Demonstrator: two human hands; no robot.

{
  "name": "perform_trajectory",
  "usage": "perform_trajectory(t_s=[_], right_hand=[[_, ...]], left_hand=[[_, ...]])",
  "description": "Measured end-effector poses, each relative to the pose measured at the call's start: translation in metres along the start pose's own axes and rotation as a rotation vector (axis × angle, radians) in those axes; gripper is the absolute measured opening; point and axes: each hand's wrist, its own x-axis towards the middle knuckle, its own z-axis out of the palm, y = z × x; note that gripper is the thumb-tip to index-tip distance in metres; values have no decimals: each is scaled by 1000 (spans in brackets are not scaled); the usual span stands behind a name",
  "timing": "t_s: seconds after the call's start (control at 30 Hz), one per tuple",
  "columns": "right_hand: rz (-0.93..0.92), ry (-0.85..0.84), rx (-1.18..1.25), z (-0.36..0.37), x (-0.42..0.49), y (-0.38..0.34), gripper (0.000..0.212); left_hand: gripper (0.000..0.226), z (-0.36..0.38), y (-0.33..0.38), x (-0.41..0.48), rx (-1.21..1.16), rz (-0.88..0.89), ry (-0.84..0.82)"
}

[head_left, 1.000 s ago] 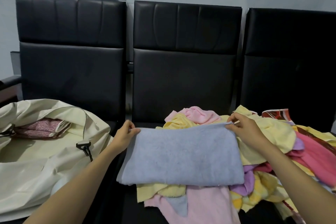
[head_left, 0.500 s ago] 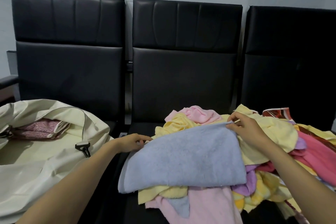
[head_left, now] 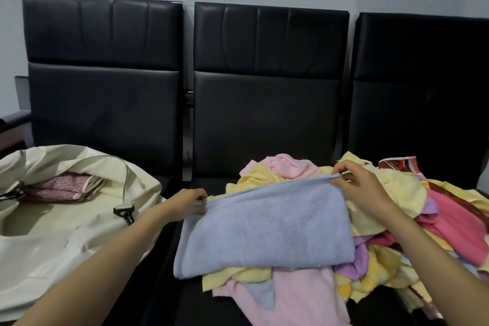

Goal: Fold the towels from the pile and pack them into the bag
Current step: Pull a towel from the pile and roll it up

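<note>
Both hands pinched the far corners of a folded blue towel (head_left: 264,227), left hand (head_left: 189,204) and right hand (head_left: 362,188), atop the pile (head_left: 397,233) beside the cream bag (head_left: 66,219).

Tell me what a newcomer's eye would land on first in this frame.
The folded light blue terry towel at the centre draws the eye, its far edge pinched at one corner by the left grip and at the other by the right grip. It lies on a jumbled pile of yellow, pink and purple towels on the black padded seats. On the left seat sits an open cream fabric bag with a folded pink patterned towel inside.
</note>
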Motion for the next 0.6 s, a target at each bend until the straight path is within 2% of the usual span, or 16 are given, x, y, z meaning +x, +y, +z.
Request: perform_trajectory(t_s=[0.07, 0.13, 0.23, 0.33, 0.47, 0.6], right_hand=[[-35, 35, 34, -1, -5, -6, 6], [-78, 57, 40, -4, -9, -12, 7], [-107, 64, 44, -9, -13, -18, 6], [-99, 40, 19, -13, -14, -19, 6], [-120, -4, 38, -18, -16, -19, 10], [-144, 1, 79, -21, -15, -21, 13]], left_hand=[[57, 1, 5, -3, -39, 20, -15], [70, 4, 14, -4, -16, 81, -63], [57, 12, 17, 2, 48, 183, -58], [48, 18, 16, 4, -22, 167, -22], [61, 16, 23, 12, 15, 143, -174], [54, 7, 34, 21, 105, 172, -211]])
